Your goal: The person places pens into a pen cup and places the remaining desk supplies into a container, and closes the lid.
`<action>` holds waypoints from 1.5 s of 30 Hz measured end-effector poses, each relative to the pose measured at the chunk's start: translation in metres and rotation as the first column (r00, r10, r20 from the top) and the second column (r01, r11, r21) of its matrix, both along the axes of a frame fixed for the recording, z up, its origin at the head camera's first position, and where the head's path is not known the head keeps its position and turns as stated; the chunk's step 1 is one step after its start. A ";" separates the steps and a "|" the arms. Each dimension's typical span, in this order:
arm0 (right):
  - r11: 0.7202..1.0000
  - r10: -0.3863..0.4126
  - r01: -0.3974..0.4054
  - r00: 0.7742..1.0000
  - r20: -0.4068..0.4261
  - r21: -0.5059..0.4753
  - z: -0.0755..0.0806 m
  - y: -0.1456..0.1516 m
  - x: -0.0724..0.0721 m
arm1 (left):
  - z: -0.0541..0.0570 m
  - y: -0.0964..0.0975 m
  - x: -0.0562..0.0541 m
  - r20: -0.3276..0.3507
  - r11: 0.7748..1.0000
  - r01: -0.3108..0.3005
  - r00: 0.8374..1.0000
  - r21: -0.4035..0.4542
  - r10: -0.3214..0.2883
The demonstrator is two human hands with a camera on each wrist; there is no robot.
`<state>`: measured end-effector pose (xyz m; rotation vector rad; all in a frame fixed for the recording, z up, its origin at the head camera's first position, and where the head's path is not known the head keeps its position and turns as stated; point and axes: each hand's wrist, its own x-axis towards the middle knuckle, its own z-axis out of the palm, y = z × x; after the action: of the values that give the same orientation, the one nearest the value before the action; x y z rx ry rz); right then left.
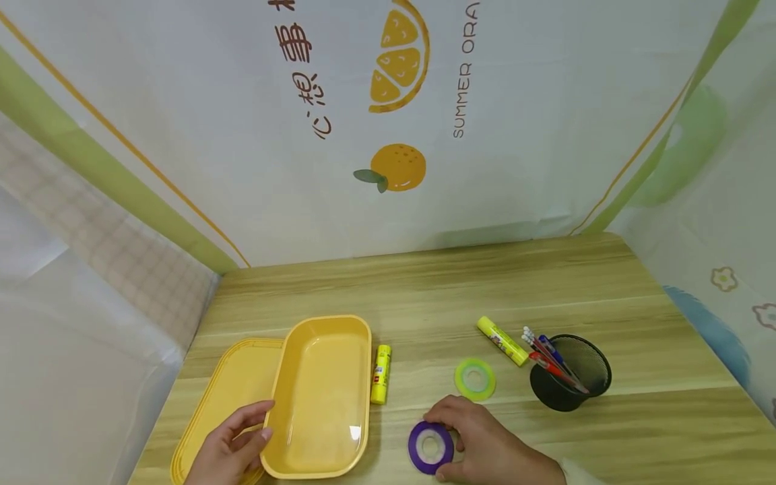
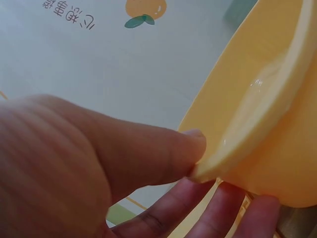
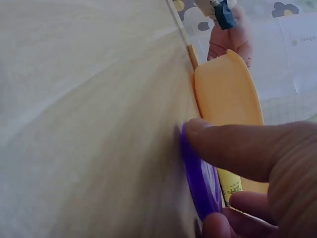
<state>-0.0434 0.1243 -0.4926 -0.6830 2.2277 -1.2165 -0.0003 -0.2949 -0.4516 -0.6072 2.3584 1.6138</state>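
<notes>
A yellow rectangular box [image 1: 318, 397], with no lid on, stands on the wooden table. My left hand [image 1: 233, 448] pinches its near left rim; in the left wrist view the thumb [image 2: 183, 146] lies over the rim and the fingers are underneath. Part of a yellow lid [image 1: 239, 377] shows at the left, the box and hand covering the rest. My right hand [image 1: 485, 444] grips a purple roll of tape [image 1: 415, 459] by its edge, right of the box. In the right wrist view the roll [image 3: 197, 181] lies flat against the tabletop between thumb and fingers.
A yellow glue stick [image 1: 380, 374] lies along the box's right side. Farther right are a green roll of tape [image 1: 462, 389], another glue stick [image 1: 502, 341] and a black mesh pen holder [image 1: 560, 396] with several pens. A printed cloth [image 1: 515, 168] hangs behind the table.
</notes>
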 end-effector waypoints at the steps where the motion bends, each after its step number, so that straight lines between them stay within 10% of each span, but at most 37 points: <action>1: 1.000 0.015 -0.015 1.000 -0.026 0.022 0.000 0.000 0.000 | -0.001 0.000 0.000 0.003 1.000 -0.001 1.000 0.005 0.001; 14: 0.990 0.079 -0.061 0.985 -0.151 0.124 -0.001 -0.006 0.006 | -0.004 -0.001 0.003 0.012 0.999 -0.020 1.000 0.032 0.019; 45: 0.979 -0.152 0.081 0.902 -0.403 -0.188 0.030 -0.014 -0.019 | -0.003 0.005 0.007 -0.010 0.997 -0.022 1.000 0.070 0.022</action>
<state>-0.0626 0.1105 -0.4623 -0.9637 2.5621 -1.4401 0.0066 -0.2902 -0.4547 -0.6139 2.3001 1.7045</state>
